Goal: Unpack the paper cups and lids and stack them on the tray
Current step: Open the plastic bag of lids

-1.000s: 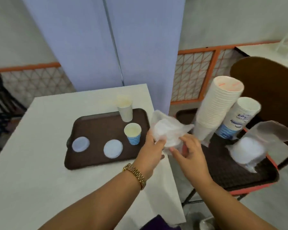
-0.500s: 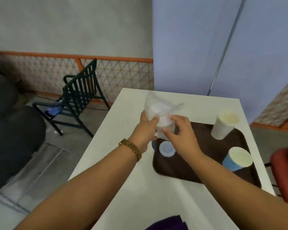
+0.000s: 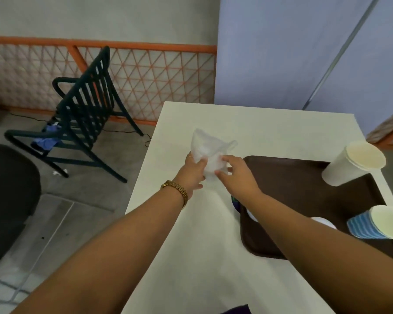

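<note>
Head view, single frame. I see both hands raised over the white table (image 3: 191, 257), just left of the brown tray (image 3: 304, 200).

Left hand (image 3: 192, 172): fingers closed around the lower left side of a clear plastic bag (image 3: 208, 150). A gold watch (image 3: 176, 189) sits on that wrist.

Right hand (image 3: 236, 175): thumb and fingertips pinch the same bag from its right side. The 2 hands nearly meet at the bag's bottom. The bag's top is crumpled and stands up above the fingers. Something pale shows through the plastic; I cannot tell whether it is lids.

Tray contents, as far as visible:
- 1 white cup stack (image 3: 352, 164) at the far right corner, upright; the rim shows more than 1 nested cup.
- 1 blue striped cup (image 3: 377, 223) at the near right edge, upright, cut by the frame edge.
- 1 white lid (image 3: 325, 222) lying flat, mostly hidden behind my right forearm. A second pale disc near the tray's left rim is too covered to identify.

Off the table: a dark green slatted chair (image 3: 82, 105) is tipped against the orange lattice fence (image 3: 145, 71). A pale blue partition (image 3: 293, 53) stands behind the table.
</note>
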### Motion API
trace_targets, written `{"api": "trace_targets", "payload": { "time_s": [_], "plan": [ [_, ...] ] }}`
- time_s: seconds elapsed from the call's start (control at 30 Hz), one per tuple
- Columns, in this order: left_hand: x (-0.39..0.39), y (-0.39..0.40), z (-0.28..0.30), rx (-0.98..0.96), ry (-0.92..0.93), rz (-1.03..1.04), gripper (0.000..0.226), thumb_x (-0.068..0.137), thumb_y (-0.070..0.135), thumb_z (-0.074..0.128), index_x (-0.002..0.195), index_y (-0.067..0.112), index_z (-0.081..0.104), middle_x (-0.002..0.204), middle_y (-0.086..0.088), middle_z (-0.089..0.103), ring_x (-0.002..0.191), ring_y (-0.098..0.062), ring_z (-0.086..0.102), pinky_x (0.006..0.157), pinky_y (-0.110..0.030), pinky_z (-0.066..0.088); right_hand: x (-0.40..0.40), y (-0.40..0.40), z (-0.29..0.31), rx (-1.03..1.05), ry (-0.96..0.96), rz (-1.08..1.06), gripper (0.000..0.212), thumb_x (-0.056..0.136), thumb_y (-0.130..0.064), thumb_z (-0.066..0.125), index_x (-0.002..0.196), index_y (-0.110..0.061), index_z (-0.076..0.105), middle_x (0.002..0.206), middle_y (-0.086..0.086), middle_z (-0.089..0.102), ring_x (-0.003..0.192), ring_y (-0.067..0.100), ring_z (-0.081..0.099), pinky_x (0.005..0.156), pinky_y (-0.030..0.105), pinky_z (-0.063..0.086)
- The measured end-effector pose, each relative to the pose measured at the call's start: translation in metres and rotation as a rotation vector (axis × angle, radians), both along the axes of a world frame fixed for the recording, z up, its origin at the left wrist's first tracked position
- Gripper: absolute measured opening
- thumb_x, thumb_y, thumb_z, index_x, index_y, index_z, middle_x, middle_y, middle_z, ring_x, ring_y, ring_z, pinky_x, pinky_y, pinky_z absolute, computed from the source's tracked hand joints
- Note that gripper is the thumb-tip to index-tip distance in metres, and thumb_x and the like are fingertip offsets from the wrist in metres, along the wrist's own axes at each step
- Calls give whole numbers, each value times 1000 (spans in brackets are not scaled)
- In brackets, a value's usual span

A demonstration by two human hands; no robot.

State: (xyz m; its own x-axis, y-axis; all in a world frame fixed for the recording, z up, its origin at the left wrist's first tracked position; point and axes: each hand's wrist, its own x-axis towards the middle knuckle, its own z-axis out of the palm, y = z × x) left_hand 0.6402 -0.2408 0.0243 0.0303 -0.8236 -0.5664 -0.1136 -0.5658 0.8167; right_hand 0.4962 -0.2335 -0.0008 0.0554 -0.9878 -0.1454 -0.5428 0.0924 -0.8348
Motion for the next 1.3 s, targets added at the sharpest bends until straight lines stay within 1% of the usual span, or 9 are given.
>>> {"api": "trace_targets", "payload": {
  "time_s": [0.17,0.27,0.47,0.63,0.8,0.9,0.97,1.17,1.3],
  "plan": [
    [8,-1,-17,-27,-41,22,49,99,45,46,144,31,32,130,5,50,109,-16,50,77,-34,45,1,3,-10,6,51,4,45,92,-24,67,135,-19,53,137,2,49,123,18,52,105,31,43],
    [10,-2,-20,-29,-14,56,54,97,44,49,146,33,30,135,6,47,117,-19,48,84,-39,45,3,6,-10,-45,57,-4,43,90,-22,69,131,-17,56,134,2,52,122,16,51,105,30,42],
    [11,4,-23,-35,45,118,64,94,43,57,149,34,26,146,5,41,130,-21,43,99,-49,44,1,15,-13,-79,73,-61,40,89,-24,69,127,-21,59,133,-2,49,116,7,48,85,5,32],
    [9,16,-23,-28,42,196,71,94,41,58,153,32,20,152,3,34,133,-22,41,105,-52,42,-11,29,-9,-50,45,-112,36,91,-26,67,127,-24,60,138,-4,46,125,11,48,95,16,35],
    [2,42,-24,71,12,294,55,95,34,56,146,29,34,138,2,46,121,-21,49,95,-45,50,-31,45,-3,-54,44,-142,30,92,-26,66,122,-23,63,129,-10,49,95,-2,54,78,4,39],
    [-21,71,-23,95,-6,198,29,96,31,53,125,24,53,126,1,56,111,-18,57,88,-39,51,-52,59,-3,-70,5,-185,25,92,-24,67,116,-22,66,124,-8,53,104,3,55,92,16,43],
    [-43,87,-18,15,-12,117,11,97,28,52,105,27,59,119,1,61,106,-15,60,87,-35,51,-70,71,0,-80,-28,-209,22,92,-20,66,114,-19,67,117,-8,57,107,6,55,90,14,41],
    [-139,111,13,-365,-119,-185,15,95,27,58,106,32,66,108,12,67,103,-3,61,92,-27,51,-160,122,18,-128,-72,-324,11,94,-21,63,101,-27,68,93,-15,64,87,-6,59,72,7,46],
    [-225,130,35,-479,-95,-363,16,95,22,58,99,35,67,103,14,69,99,-1,64,88,-20,50,-244,170,27,-130,-95,-485,7,93,-20,64,96,-25,68,84,-13,67,82,2,63,74,16,51]
  ]
}}
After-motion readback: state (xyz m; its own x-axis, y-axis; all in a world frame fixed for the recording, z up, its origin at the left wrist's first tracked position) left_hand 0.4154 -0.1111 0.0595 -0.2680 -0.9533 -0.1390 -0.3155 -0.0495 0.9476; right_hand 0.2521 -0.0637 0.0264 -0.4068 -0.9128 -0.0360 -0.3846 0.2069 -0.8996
